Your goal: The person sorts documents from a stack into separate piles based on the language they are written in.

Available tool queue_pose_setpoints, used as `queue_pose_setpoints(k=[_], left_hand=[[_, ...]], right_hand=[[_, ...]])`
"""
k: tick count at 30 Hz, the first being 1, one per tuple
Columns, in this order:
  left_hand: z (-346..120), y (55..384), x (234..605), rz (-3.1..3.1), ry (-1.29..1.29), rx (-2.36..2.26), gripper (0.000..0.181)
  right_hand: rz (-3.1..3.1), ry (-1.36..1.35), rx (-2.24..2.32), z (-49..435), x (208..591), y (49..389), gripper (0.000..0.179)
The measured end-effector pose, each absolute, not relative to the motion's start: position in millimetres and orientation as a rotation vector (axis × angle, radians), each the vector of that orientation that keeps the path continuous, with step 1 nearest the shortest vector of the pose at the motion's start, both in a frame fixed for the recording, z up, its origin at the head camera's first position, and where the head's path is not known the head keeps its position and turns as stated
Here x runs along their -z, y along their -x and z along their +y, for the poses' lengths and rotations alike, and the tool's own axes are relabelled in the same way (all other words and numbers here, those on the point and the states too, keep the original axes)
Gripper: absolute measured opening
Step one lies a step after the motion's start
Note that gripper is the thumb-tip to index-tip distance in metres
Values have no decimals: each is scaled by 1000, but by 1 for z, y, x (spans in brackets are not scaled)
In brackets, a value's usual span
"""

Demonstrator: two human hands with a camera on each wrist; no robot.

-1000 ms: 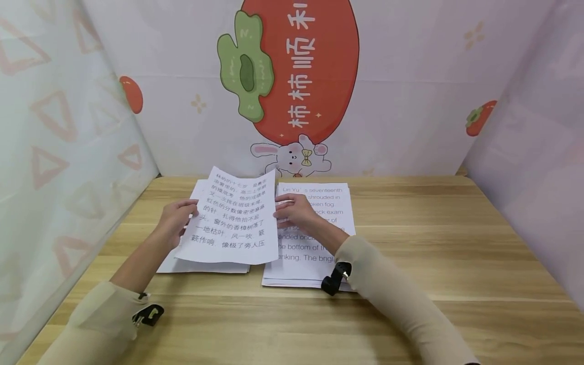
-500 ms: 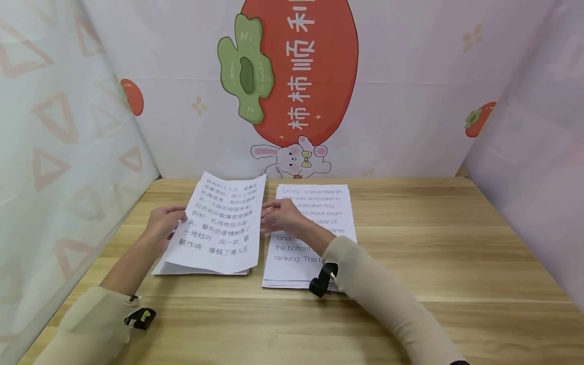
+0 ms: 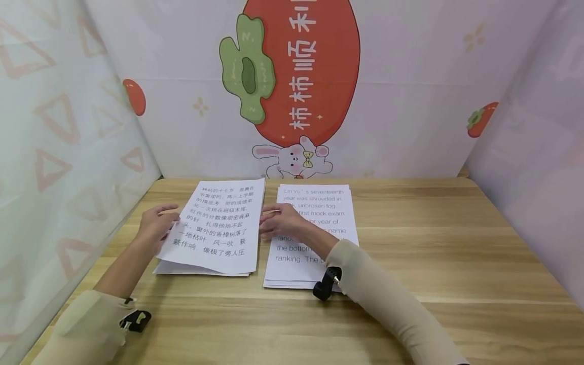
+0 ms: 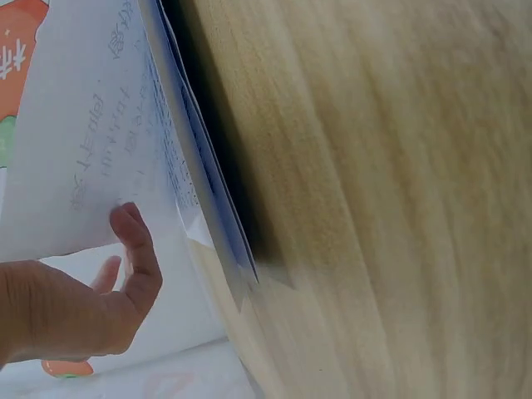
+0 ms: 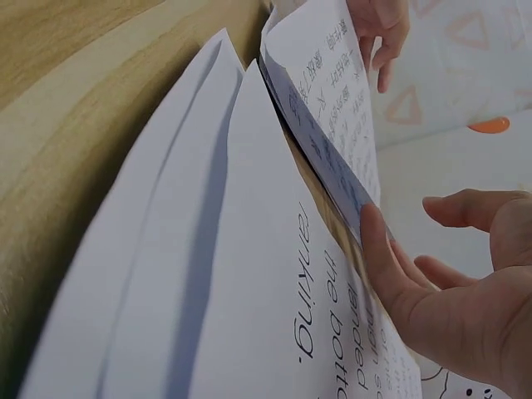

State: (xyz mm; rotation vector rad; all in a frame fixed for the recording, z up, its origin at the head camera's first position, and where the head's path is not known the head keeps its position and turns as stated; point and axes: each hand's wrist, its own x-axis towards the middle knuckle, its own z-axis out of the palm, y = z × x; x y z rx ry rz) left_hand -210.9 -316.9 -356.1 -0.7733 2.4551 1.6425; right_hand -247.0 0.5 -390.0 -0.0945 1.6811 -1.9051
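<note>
A white sheet (image 3: 219,228) printed with Chinese text lies over a left paper stack (image 3: 182,269); its near left corner sits askew of the pages beneath. My left hand (image 3: 157,223) is at the sheet's left side, fingers loosely bent, fingertips right at the edge in the left wrist view. Across from it, my right hand (image 3: 285,223) has its fingertips at the sheet's right edge, thumb and fingers spread apart in the right wrist view. That hand and forearm pass over a right paper stack (image 3: 292,271) with English text, hiding part of its lines.
Both stacks lie side by side on a wood-grain table (image 3: 433,243), a narrow gap between them. A printed cloth backdrop (image 3: 410,101) rises behind the table, with a side curtain (image 3: 41,152) at the left. Black wrist cameras (image 3: 137,320) hang from both sleeves.
The Chinese-text sheet has moved left and down onto the left stack. My left hand, which held its edge, has let go and drawn slightly left; my right hand has shifted left too.
</note>
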Motion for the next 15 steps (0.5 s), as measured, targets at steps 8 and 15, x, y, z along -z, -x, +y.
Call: queue_pose_setpoints(k=[8,15], left_hand=[[-317,210,354,2429,816,-1658,61],[-304,207,353,2464,697,-1702,59]], right_hand=[[1696,170,1820,7,387,247,68],[1694,295,1754,13,388,248,73]])
